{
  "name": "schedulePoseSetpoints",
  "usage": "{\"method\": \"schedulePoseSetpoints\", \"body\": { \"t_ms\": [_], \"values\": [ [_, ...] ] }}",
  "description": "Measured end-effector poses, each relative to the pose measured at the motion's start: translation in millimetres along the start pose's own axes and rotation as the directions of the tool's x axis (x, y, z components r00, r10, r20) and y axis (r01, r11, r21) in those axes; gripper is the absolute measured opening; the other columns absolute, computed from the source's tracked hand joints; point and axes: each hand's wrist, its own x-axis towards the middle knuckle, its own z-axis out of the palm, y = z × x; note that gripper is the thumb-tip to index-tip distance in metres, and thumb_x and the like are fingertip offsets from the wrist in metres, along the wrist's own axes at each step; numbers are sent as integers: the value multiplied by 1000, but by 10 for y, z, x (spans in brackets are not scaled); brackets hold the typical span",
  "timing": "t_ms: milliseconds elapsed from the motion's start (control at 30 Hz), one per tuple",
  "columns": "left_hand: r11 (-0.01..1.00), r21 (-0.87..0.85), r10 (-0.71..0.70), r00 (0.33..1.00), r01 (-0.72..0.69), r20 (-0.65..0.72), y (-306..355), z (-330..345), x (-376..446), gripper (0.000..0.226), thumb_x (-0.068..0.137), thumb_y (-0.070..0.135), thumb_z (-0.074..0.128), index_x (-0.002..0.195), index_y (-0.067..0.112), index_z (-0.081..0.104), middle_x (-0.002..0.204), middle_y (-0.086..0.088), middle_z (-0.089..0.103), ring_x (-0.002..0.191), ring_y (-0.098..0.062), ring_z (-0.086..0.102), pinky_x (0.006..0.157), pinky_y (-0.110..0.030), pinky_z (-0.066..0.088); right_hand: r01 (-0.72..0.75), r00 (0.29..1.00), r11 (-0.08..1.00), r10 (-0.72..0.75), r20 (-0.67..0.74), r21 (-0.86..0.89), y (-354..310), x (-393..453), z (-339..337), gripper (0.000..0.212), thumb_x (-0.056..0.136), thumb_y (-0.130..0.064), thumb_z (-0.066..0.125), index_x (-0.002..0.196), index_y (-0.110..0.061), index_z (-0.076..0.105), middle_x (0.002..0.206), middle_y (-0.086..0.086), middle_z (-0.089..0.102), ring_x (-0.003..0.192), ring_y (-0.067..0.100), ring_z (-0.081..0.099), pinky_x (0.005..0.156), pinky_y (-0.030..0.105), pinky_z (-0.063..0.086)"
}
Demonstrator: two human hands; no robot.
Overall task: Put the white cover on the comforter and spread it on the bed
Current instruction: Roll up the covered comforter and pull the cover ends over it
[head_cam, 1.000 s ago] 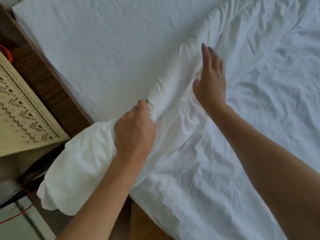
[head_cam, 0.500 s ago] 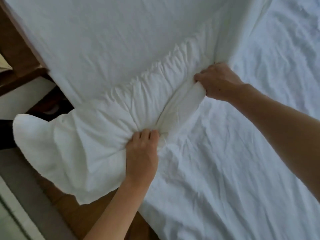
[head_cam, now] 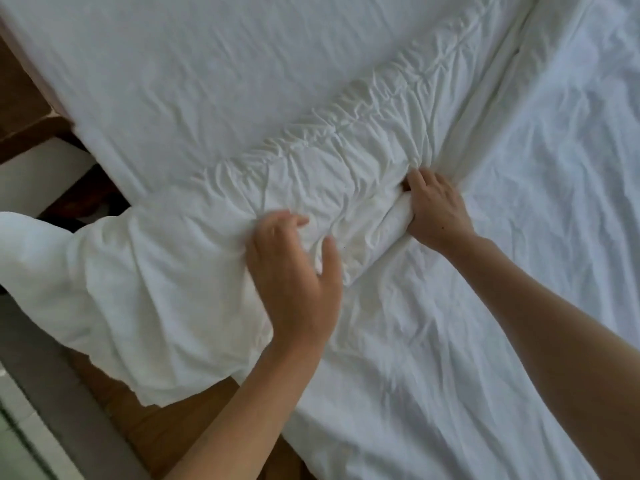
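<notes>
A white cover (head_cam: 346, 140) lies bunched in wrinkled gathers around the comforter (head_cam: 114, 299), forming a long roll across the bed (head_cam: 173, 81). The roll's near end hangs off the bed's left edge. My left hand (head_cam: 294, 275) hovers over or touches the bunched cover, fingers loosely spread and blurred, gripping nothing I can see. My right hand (head_cam: 436, 209) grips a fold of the white fabric at the roll's right side, fingers curled into it. More white fabric (head_cam: 485, 306) spreads over the bed to the right, under my right forearm.
The bed's wooden frame (head_cam: 20, 98) runs along the left edge. Brown wooden floor (head_cam: 166, 427) shows below the hanging comforter end. A grey strip (head_cam: 52, 393) and pale tiles lie at the lower left.
My left hand has let go of the bunched cover and opened, shifting slightly right. My right hand keeps its grip on the fold. More of the cover is gathered along the roll.
</notes>
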Motion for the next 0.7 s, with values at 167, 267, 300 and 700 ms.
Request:
{"method": "schedulePoseSetpoints", "body": {
  "t_ms": [167, 267, 300, 700],
  "values": [
    [907, 417, 43, 998, -59, 48, -347, 148, 913, 53, 79, 42, 59, 117, 6, 59, 130, -20, 54, 124, -38, 47, 109, -51, 31, -248, 968, 893, 216, 125, 375, -8, 174, -307, 37, 71, 4, 49, 89, -19, 71, 99, 0, 70, 99, 23, 62, 86, 32, 46],
    [875, 484, -47, 994, -5, 94, -692, 91, 1052, 59, 87, 53, 49, 117, 4, 58, 125, -20, 58, 120, -37, 49, 111, -51, 28, -246, 946, 905, 303, -118, 347, -109, 573, -559, 32, 72, 1, 48, 85, -20, 69, 96, 4, 69, 99, 25, 59, 73, 26, 41],
    [875, 484, -10, 998, -22, 64, -742, 79, 1019, 55, 89, 50, 49, 117, 4, 57, 124, -19, 58, 120, -36, 49, 112, -50, 26, -195, 941, 940, 260, -217, 279, -186, 737, -633, 36, 74, 0, 47, 97, -18, 67, 108, 5, 65, 108, 24, 54, 76, 27, 39],
    [840, 524, 46, 981, -140, 189, -637, -87, 997, 52, 86, 48, 56, 122, 11, 56, 121, -13, 61, 114, -34, 53, 106, -48, 31, 350, 921, 886, -265, 287, -305, -451, 1755, -691, 50, 81, -26, 62, 127, -15, 46, 116, 13, 59, 109, 32, 54, 96, 40, 34]
  ]
}}
